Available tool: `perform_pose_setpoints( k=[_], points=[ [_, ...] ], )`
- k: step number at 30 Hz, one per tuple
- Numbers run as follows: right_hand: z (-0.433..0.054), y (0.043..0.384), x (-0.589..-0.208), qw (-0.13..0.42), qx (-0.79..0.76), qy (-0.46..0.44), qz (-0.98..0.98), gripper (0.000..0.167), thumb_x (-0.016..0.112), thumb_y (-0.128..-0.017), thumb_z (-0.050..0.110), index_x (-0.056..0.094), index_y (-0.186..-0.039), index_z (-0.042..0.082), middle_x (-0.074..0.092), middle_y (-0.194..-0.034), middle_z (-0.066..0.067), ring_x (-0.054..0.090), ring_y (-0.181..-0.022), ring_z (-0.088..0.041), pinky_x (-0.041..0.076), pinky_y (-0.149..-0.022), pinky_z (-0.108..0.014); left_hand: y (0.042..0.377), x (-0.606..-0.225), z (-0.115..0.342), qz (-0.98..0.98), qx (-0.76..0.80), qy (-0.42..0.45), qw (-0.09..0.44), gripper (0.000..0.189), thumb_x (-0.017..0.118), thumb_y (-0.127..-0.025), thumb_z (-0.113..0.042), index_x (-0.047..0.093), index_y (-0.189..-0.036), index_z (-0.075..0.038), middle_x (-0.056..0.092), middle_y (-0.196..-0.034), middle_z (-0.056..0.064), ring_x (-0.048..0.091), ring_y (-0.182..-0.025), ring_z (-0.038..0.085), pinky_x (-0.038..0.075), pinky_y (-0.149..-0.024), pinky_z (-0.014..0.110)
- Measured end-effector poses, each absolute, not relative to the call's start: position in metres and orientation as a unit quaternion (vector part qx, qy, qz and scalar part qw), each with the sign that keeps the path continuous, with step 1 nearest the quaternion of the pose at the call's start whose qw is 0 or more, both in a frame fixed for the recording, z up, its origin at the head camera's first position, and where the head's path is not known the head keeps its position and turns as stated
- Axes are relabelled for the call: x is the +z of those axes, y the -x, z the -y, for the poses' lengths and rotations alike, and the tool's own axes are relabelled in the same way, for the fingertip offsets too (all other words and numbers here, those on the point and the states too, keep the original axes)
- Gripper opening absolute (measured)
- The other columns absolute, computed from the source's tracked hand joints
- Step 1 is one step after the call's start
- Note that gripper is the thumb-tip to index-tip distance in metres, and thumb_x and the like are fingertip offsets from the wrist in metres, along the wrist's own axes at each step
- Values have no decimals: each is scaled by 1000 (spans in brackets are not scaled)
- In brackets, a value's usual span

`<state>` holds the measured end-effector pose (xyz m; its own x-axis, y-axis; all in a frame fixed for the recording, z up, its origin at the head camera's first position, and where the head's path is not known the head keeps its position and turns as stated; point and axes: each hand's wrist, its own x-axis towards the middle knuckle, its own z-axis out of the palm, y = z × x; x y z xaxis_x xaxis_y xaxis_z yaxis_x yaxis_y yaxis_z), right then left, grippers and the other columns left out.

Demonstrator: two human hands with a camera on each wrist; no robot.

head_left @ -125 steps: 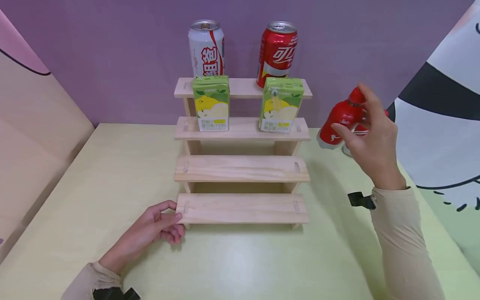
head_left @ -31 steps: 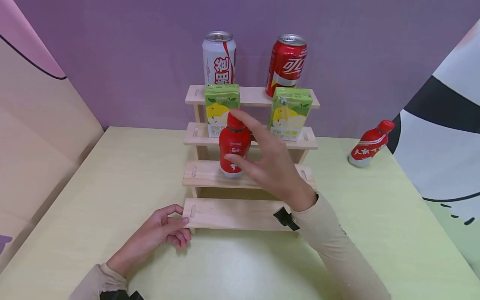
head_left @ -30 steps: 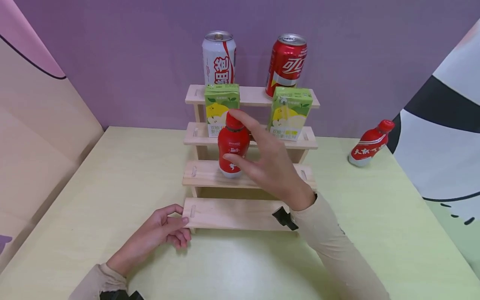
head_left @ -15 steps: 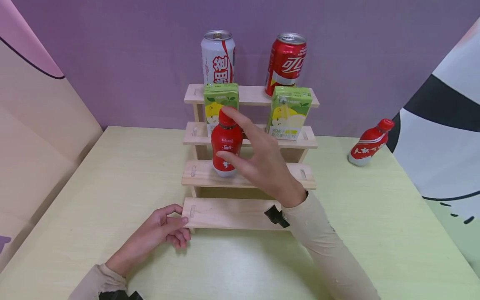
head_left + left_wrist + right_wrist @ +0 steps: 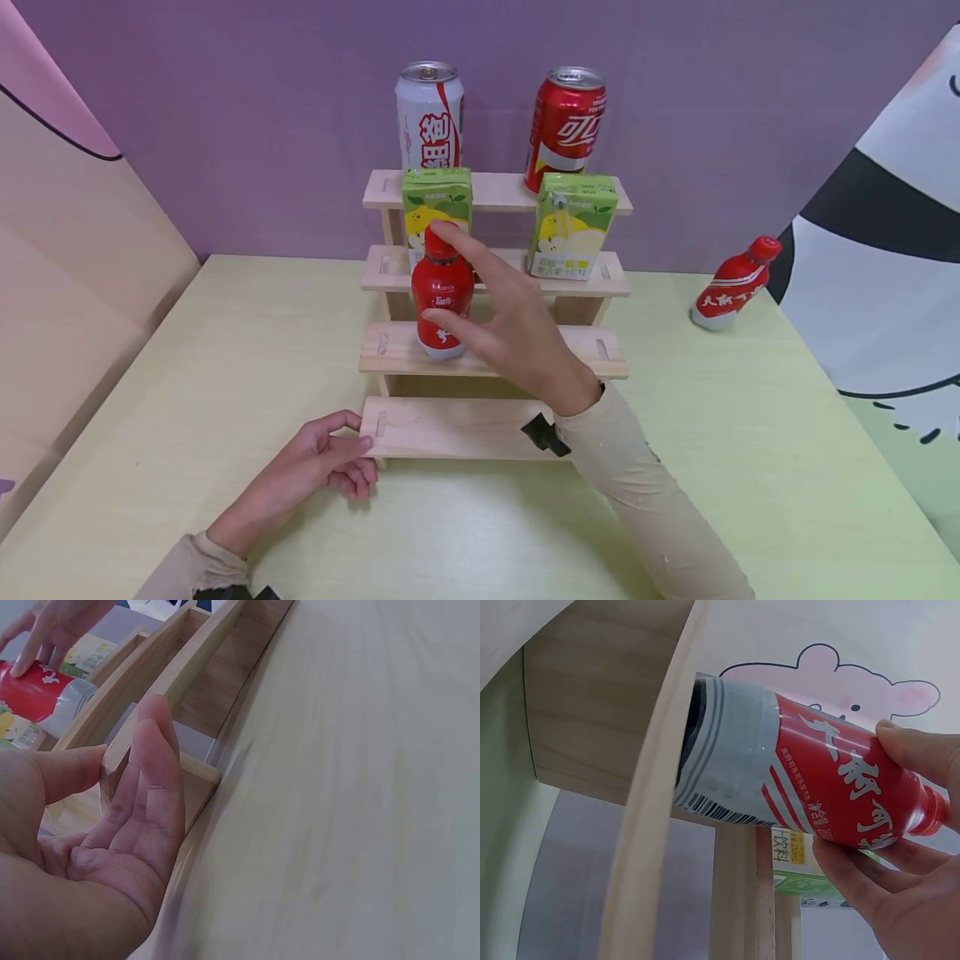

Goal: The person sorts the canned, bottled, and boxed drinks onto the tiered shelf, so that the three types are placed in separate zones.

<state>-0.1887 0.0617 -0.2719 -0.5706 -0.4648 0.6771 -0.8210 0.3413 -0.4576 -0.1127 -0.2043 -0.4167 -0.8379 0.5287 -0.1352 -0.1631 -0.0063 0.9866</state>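
My right hand (image 5: 513, 329) grips a small red bottle (image 5: 438, 296) with a white base, fingers near its cap and thumb on its side. The bottle stands nearly upright at the left part of the second-lowest tier of a stepped wooden display rack (image 5: 517, 427). In the right wrist view the bottle's (image 5: 840, 769) base is by the shelf edge; I cannot tell whether it bears fully on the board. My left hand (image 5: 311, 462) pinches the left end of the lowest tier between thumb and fingers, also seen in the left wrist view.
A second red bottle (image 5: 733, 287) leans on the table at the right, by the printed wall. Two green juice boxes (image 5: 573, 229) stand on the second tier from the top. A white can (image 5: 429, 117) and a red can (image 5: 566, 129) stand on the top tier.
Since the oldest frame, my right hand has carried the bottle from the right onto the rack. Over the last second it has shifted the bottle slightly left. The left hand keeps its hold.
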Motion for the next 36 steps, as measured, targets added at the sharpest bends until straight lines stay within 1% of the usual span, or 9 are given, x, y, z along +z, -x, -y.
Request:
perform_pose_setpoints(
  k=[7, 14, 24, 28, 31, 36],
  points=[
    [-62, 188, -272, 215, 379, -397, 808, 83, 80, -86, 13, 33, -154, 15, 44, -151, -3, 46, -131, -13, 53, -96, -32, 113, -416, 203, -663, 693, -136, 249, 23, 55, -103, -18, 44, -110, 1, 70, -84, 19, 68, -68, 21, 58, -64, 32],
    [-60, 188, -274, 211, 376, -397, 810, 83, 79, -86, 13, 32, -154, 14, 41, -154, -2, 44, -134, -13, 51, -98, -33, 111, -419, 205, -670, 688, -125, 252, 25, 56, -103, -21, 44, -111, 0, 71, -84, 19, 69, -70, 23, 58, -65, 34],
    [-60, 188, -273, 211, 369, -387, 818, 86, 79, -87, 16, 27, -155, 16, 44, -151, -4, 44, -135, -13, 49, -101, -32, 112, -422, 204, -670, 687, -127, 253, 26, 55, -104, -21, 44, -113, 0, 71, -85, 19, 68, -70, 23, 58, -65, 34],
    [-62, 189, -272, 206, 372, -386, 819, 86, 79, -87, 17, 28, -155, 15, 44, -151, -5, 44, -135, -13, 49, -101, -32, 113, -420, 203, -669, 687, -124, 253, 26, 56, -103, -21, 44, -113, 0, 71, -85, 19, 68, -70, 22, 58, -66, 33],
    [-64, 189, -270, 205, 377, -381, 819, 84, 79, -87, 18, 29, -155, 14, 45, -150, -4, 48, -131, -14, 51, -98, -32, 113, -419, 203, -668, 688, -124, 254, 26, 56, -103, -21, 43, -113, 0, 71, -85, 20, 68, -70, 22, 58, -66, 33],
    [-72, 185, -266, 220, 376, -380, 816, 82, 79, -87, 18, 32, -154, 14, 45, -151, -2, 55, -123, -17, 52, -95, -37, 113, -418, 204, -668, 687, -124, 257, 25, 56, -103, -20, 44, -112, -1, 70, -85, 21, 68, -70, 22, 58, -66, 33]
  ],
)
